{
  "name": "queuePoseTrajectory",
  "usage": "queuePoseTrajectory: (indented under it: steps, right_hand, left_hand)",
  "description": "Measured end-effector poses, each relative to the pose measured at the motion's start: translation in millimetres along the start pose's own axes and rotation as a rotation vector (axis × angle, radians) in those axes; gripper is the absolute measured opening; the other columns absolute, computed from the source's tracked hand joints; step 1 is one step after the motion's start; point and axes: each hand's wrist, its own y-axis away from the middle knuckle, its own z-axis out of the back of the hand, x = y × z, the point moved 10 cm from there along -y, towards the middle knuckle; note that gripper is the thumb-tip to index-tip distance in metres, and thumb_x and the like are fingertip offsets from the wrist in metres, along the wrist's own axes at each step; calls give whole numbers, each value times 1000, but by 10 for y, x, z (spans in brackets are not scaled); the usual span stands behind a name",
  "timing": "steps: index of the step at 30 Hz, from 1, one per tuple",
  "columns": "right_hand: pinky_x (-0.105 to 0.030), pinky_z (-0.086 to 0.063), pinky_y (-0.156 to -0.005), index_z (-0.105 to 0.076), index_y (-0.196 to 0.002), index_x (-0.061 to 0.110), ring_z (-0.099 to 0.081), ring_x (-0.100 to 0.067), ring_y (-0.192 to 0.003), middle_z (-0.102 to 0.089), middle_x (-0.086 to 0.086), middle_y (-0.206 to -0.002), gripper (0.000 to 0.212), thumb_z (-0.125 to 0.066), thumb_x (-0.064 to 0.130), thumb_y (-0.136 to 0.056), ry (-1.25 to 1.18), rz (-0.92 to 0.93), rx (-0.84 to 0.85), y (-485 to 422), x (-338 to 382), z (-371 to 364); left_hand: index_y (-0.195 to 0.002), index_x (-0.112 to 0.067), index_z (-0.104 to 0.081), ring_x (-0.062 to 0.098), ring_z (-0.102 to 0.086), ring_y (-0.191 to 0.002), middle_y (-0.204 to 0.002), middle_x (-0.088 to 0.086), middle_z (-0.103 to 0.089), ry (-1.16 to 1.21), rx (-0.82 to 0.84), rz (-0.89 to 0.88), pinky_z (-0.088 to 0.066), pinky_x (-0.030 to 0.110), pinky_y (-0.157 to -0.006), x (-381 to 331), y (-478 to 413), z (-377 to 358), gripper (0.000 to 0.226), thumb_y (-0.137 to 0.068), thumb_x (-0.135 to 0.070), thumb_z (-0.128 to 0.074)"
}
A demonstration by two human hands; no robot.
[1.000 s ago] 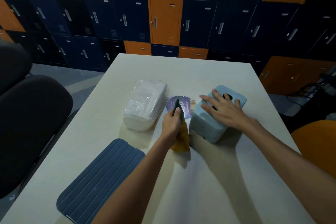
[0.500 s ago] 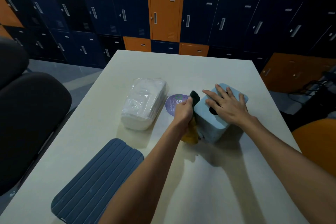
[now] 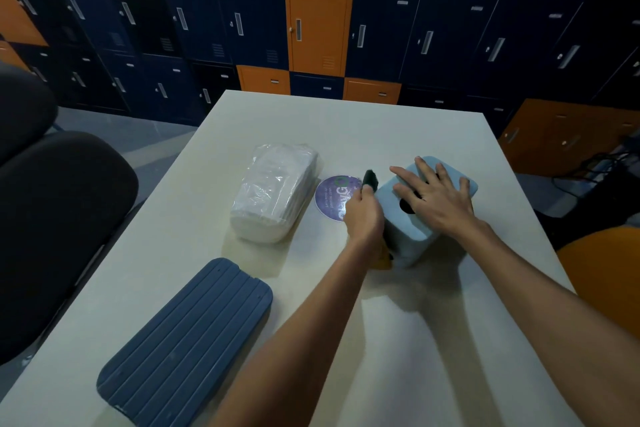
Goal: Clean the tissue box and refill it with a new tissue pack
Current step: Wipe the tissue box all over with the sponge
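A light blue tissue box (image 3: 408, 229) stands on the white table (image 3: 398, 340), right of centre. My right hand (image 3: 434, 196) lies flat on its top, fingers spread over the dark slot. My left hand (image 3: 363, 215) is shut on a yellow sponge (image 3: 382, 258) with a dark green side and presses it against the box's left face. A wrapped white tissue pack (image 3: 275, 196) lies left of the box. The dark blue ribbed lid (image 3: 187, 343) rests flat at the near left.
A round purple sticker (image 3: 334, 198) lies between the pack and the box. A black chair (image 3: 52, 218) stands at the table's left side. An orange seat (image 3: 609, 274) is at the right. Blue and orange lockers fill the back wall.
My left hand has carried the sponge from beside the box onto its left face and slid it farther along that face. My right hand stays on top.
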Motion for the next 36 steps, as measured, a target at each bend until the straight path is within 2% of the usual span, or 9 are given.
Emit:
queuePoseTrajectory:
  steps: [3, 4, 7, 14, 19, 24, 30, 32, 36]
  right_hand:
    - [-65, -2, -108, -4, -139, 62, -3, -30, -147, -1, 6, -161, 50, -7, 69, -90, 12, -16, -11, 14, -2, 18]
    - [-65, -3, -108, -4, -139, 62, -3, -30, -147, -1, 6, -161, 49, -7, 68, -91, 6, -14, -12, 20, -3, 23]
    - [-65, -3, -108, -3, -140, 61, -2, -30, -147, 1, 6, -161, 48, -9, 66, -92, 14, -2, 3, 37, 12, 18]
    - [-66, 1, -108, -3, -142, 59, 3, -31, -146, 3, 5, -161, 49, -10, 64, -94, -20, -65, 21, 56, -29, 36]
    - [-66, 0, -108, -3, -143, 57, 2, -32, -146, 3, 4, -161, 49, -10, 62, -95, -1, -82, 9, 72, -11, 55]
    - [-65, 1, -108, -3, -142, 58, 4, -31, -146, 4, 5, -161, 48, -10, 63, -94, -11, -74, 23, 84, -13, 51]
    - [-66, 2, -108, -3, -144, 56, 6, -33, -146, 6, 4, -161, 50, -8, 63, -95, -26, -125, 28, 104, -41, 63]
    - [-66, 2, -108, -2, -144, 55, 6, -33, -146, 6, 3, -161, 50, -9, 61, -95, -18, -126, 32, 113, -25, 67]
    - [-66, 1, -108, -2, -145, 53, 5, -34, -146, 6, 1, -161, 50, -11, 60, -96, -5, -130, 25, 119, -14, 84]
  left_hand:
    - [-134, -29, -53, -3, -54, -89, -112, -9, -58, 63, -29, -174, -44, 10, -74, -25, 218, 6, 38, -101, -38, -35]
    - [-136, -32, -50, -3, -55, -93, -115, -10, -58, 65, -49, -217, -44, 10, -78, 57, 302, 23, 39, -102, -40, -35]
    - [-141, -32, -44, 8, -51, -107, -126, -6, -57, 38, -73, -225, -41, 26, -96, 350, 447, 66, 40, -103, -39, -32]
    - [-126, -9, -56, 28, -53, -103, -124, 14, -59, -55, -69, 110, -42, 33, -87, 200, 26, 93, 38, -100, -25, -34]
    - [-137, -31, -50, 18, -50, -94, -115, -3, -59, 5, -71, -143, -39, 29, -86, -14, 184, -36, 40, -102, -32, -31]
    - [-145, -27, -40, 17, -54, -113, -132, 1, -57, -155, -96, -318, -36, 24, -93, 382, 468, 7, 41, -105, -29, -29]
    - [-130, -10, -54, 35, -50, -120, -131, 17, -56, -275, -47, -73, -36, 35, -98, 259, 8, 83, 42, -104, -28, -27]
    - [-133, -12, -52, 32, -50, -119, -133, 15, -55, -211, -52, -55, -36, 32, -97, 91, -7, 26, 41, -104, -27, -27]
    - [-142, -32, -43, 9, -52, -88, -118, -2, -58, -56, -108, -228, -37, 21, -84, -9, 302, -59, 41, -104, -30, -27]
